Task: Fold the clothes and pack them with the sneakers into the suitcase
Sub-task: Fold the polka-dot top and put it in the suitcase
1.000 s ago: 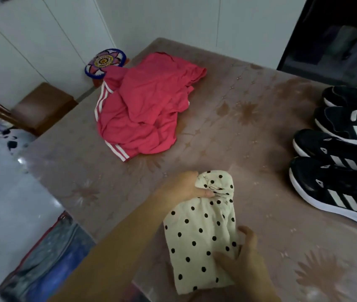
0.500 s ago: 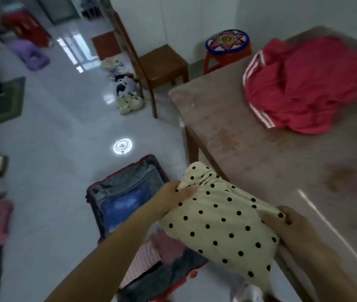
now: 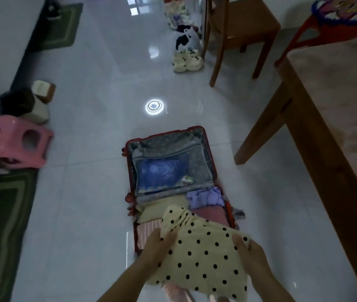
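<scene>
A folded cream garment with black dots [image 3: 203, 256] hangs in the air over the near half of the open red suitcase [image 3: 209, 153] on the floor. My left hand [image 3: 158, 243] grips its left edge and my right hand [image 3: 249, 251] grips its right edge. Folded clothes lie in the near half of the suitcase: a lilac piece [image 3: 206, 196], a pink one [image 3: 211, 214], a striped one [image 3: 149, 228]. The far half shows a zipped mesh cover over something blue [image 3: 164, 171]. The sneakers and the red clothes are out of view.
The wooden table [image 3: 325, 127] runs down the right side, its leg [image 3: 260, 129] close to the suitcase. Beyond stand a wooden chair [image 3: 238, 25] and a red stool [image 3: 338, 16]. A pink stool [image 3: 14, 140] and green mats [image 3: 1, 214] lie left. Shoes [image 3: 187, 59] sit by the chair.
I have turned from the table toward the floor. The dotted garment, held in both hands, has come off the table and now hangs over the open suitcase.
</scene>
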Available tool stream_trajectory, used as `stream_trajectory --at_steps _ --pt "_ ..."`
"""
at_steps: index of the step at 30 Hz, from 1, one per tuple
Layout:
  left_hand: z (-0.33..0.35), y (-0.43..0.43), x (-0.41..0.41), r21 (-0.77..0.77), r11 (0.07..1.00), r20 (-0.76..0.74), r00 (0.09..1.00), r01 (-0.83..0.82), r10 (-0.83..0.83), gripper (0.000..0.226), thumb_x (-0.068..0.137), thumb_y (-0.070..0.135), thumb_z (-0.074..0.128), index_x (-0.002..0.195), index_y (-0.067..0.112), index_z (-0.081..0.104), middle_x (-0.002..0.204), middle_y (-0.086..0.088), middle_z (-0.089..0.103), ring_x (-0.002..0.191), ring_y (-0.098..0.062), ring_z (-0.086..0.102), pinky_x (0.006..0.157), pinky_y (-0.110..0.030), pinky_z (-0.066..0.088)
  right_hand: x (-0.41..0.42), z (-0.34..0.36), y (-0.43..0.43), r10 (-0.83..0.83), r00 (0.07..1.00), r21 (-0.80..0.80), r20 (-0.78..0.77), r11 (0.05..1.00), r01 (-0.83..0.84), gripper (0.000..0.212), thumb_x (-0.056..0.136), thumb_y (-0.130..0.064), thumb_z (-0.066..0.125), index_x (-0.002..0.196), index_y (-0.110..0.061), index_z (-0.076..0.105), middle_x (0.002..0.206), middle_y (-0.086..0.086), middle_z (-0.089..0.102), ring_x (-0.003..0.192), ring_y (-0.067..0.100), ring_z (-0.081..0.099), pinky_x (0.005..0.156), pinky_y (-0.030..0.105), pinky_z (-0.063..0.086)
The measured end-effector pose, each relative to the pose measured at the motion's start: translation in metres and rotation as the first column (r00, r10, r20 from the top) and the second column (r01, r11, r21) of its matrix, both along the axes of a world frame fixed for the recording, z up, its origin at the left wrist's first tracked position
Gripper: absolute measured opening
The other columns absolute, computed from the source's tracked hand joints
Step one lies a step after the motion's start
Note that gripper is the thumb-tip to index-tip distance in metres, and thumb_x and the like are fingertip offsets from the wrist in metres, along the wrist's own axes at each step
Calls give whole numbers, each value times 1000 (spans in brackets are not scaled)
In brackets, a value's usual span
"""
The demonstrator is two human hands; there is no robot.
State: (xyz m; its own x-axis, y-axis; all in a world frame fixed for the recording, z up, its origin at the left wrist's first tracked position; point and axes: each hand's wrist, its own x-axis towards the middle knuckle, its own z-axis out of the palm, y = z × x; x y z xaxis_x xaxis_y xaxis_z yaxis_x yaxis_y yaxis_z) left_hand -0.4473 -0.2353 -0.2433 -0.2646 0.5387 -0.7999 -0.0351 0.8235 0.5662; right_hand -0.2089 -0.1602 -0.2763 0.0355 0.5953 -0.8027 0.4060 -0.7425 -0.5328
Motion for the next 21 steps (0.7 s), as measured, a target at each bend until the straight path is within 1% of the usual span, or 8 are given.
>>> stream_trajectory --at_steps 2,5,8,11,13,16,19,21 --pt "-38 -14 4 -72 995 31 997 -73 75 27 91 35 56 107 14 63 95 -3 70 84 -19 68 67 -32 57 -5 -31 7 98 993 -17 62 995 -97 37 92 -41 53 100 -7 65 92 8 66 77 18 59 61 26 42" --pt "-89 -20 11 -149 968 -7 980 -200 201 11 93 30 54 101 22 52 94 7 60 85 -9 59 63 -22 48 -10 -84 24 237 965 -81 109 970 -229 34 92 -42 55 95 -10 64 85 1 63 73 11 56 61 27 44" --pt "-144 -14 13 -192 941 -11 960 -277 281 25 91 34 55 113 23 49 103 3 60 94 -16 59 82 -35 52 -21 -133 41 318 946 -104 66 945 -311 29 83 -39 68 105 -23 57 92 -5 62 83 14 60 60 21 44" --pt "-203 1 12 -245 918 0 947 -312 322 37 89 34 56 122 20 46 114 -5 57 103 -24 57 95 -44 49 -30 -186 59 370 924 -104 95 927 -360 29 84 -20 67 104 -25 47 98 0 55 89 18 53 75 27 42" --pt "-241 14 11 -254 910 -13 942 -327 335 40 90 31 56 125 15 45 111 -5 56 102 -23 56 94 -40 48 -33 -226 69 378 913 -77 155 926 -371 23 86 -15 64 102 -19 50 99 4 55 86 17 51 76 29 40" --pt "-296 34 7 -227 908 -36 935 -352 354 39 92 26 54 127 11 45 100 0 54 96 -20 55 85 -34 47 -38 -287 84 420 864 -14 276 901 -434 22 88 -24 62 105 -20 49 101 2 58 92 20 56 78 31 44" --pt "-346 56 3 -190 912 -8 930 -363 368 34 93 22 53 124 14 44 101 0 53 95 -20 53 82 -33 44 -49 -335 105 398 880 54 259 904 -424 15 91 -15 58 99 -21 48 85 -4 55 80 16 55 70 28 46" --pt "-377 70 2 -136 915 38 920 -381 389 34 91 20 55 125 17 47 107 -1 57 99 -21 56 87 -37 48 -54 -366 121 374 890 126 262 901 -415 15 91 -6 55 105 -11 49 86 2 54 87 23 54 81 34 45"
